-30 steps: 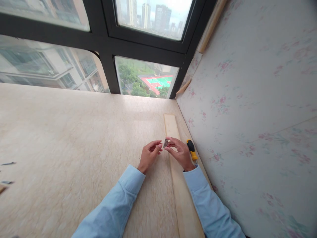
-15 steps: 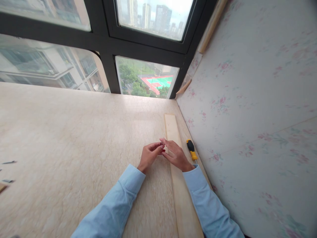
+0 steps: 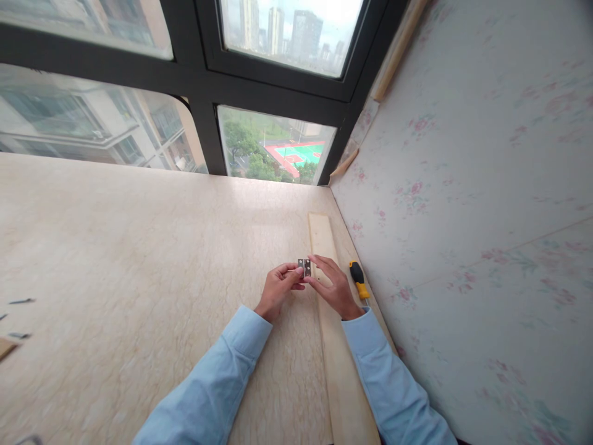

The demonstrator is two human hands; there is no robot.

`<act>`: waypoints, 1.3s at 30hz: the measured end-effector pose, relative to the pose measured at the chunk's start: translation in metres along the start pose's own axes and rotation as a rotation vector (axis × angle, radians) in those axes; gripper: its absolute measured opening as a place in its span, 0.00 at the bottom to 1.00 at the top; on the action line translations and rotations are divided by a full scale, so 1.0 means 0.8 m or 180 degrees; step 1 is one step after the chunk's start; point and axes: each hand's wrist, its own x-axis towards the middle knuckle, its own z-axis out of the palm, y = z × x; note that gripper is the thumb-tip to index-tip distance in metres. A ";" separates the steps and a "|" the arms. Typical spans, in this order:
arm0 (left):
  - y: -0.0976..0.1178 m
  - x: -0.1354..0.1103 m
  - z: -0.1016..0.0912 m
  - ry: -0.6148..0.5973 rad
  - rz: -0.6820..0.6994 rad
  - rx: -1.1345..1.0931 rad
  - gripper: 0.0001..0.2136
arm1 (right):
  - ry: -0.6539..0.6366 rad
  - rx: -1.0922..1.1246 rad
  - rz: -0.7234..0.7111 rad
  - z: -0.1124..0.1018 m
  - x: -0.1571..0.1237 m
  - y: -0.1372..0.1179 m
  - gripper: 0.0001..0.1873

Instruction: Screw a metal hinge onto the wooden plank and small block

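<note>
A small silver metal hinge (image 3: 304, 267) is held up between both hands, opened flat so its two leaves show. My left hand (image 3: 277, 292) pinches its left side with thumb and fingers. My right hand (image 3: 332, 286) pinches its right side from the other direction. Both hands hover just above the left edge of a long pale wooden plank (image 3: 334, 334) that lies on the marble-patterned counter (image 3: 139, 259). Light blue sleeves cover both forearms.
A yellow and black screwdriver (image 3: 358, 279) lies between the plank and the floral-papered wall (image 3: 463, 204) on the right. Dark-framed windows (image 3: 259, 93) run along the counter's far side. Small dark bits (image 3: 21, 301) and a wood scrap (image 3: 7, 348) lie at the far left edge.
The hinge was held tilted, then hidden between the closed fingers half a second ago; now it is turned flat towards me with both leaves spread. The hands stayed in place.
</note>
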 end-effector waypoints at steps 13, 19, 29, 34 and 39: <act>-0.005 -0.004 0.003 -0.0307 0.0178 0.0568 0.21 | 0.0140 -0.0208 -0.0449 0.000 0.004 -0.003 0.25; -0.007 -0.006 0.003 -0.0470 0.0219 0.0684 0.21 | 0.0084 -0.0264 -0.0481 -0.001 0.004 0.003 0.22; -0.008 -0.003 0.001 -0.0081 0.0079 0.0357 0.21 | 0.0094 0.0069 -0.0199 -0.003 0.002 -0.004 0.22; -0.005 -0.004 0.002 -0.0062 0.0040 0.0313 0.20 | 0.0062 0.0121 -0.0156 -0.001 -0.001 0.000 0.22; -0.002 -0.006 0.004 0.0030 0.0002 0.0331 0.18 | 0.0010 0.0276 0.0008 0.002 -0.004 0.003 0.23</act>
